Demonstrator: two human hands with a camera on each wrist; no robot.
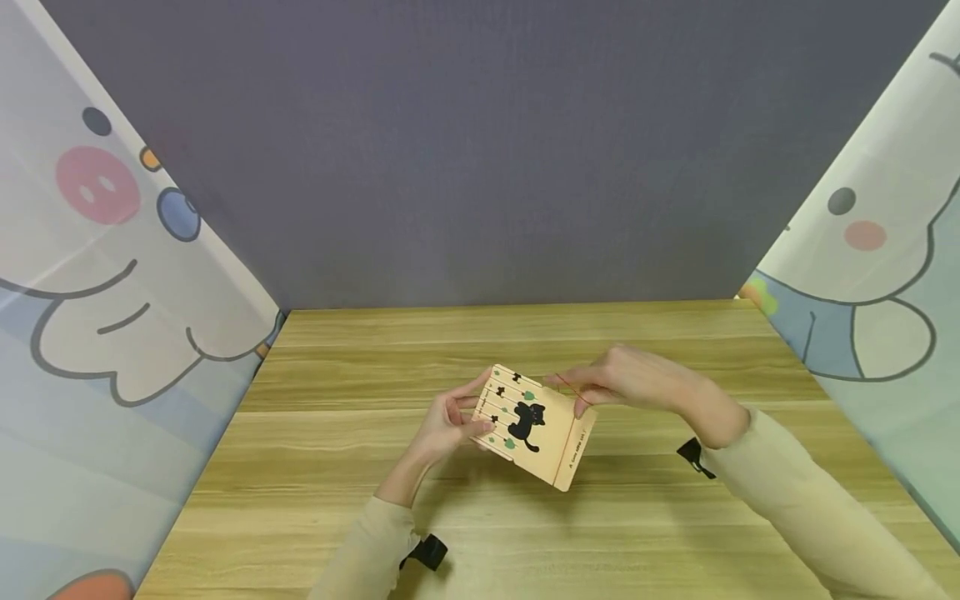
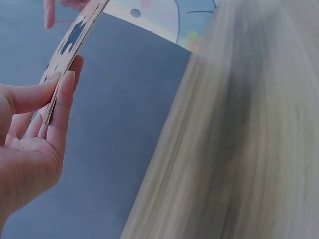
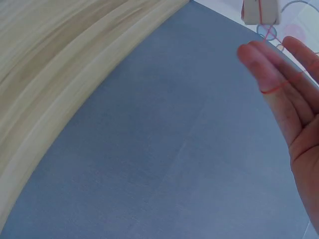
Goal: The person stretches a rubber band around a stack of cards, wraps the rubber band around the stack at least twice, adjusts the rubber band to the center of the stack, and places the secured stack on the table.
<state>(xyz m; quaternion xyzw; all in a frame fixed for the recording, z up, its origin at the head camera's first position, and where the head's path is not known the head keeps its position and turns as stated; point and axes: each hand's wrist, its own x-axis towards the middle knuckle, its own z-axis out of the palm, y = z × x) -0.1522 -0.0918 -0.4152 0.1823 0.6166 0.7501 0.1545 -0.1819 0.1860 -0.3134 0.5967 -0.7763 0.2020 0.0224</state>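
A small cream notebook-like card piece (image 1: 555,433), printed with a black cat and green leaves, is held tilted over the table. My left hand (image 1: 441,430) grips its left end, thumb on the printed face and fingers behind; the left wrist view shows its thin layered edge (image 2: 55,97). A thin red cord (image 1: 573,388) runs across the card near its right end. My right hand (image 1: 626,382) is at the upper right corner with the cord hooked round its fingers. In the right wrist view the cord (image 3: 285,86) stretches taut from the fingers, away from the card's end (image 3: 260,12).
Below the hands is a wood-grain table (image 1: 337,500). A dark grey panel (image 1: 495,167) stands along its back edge, and cartoon-printed cloths (image 1: 67,350) hang at both sides. Black wrist straps (image 1: 429,552) show near the sleeves.
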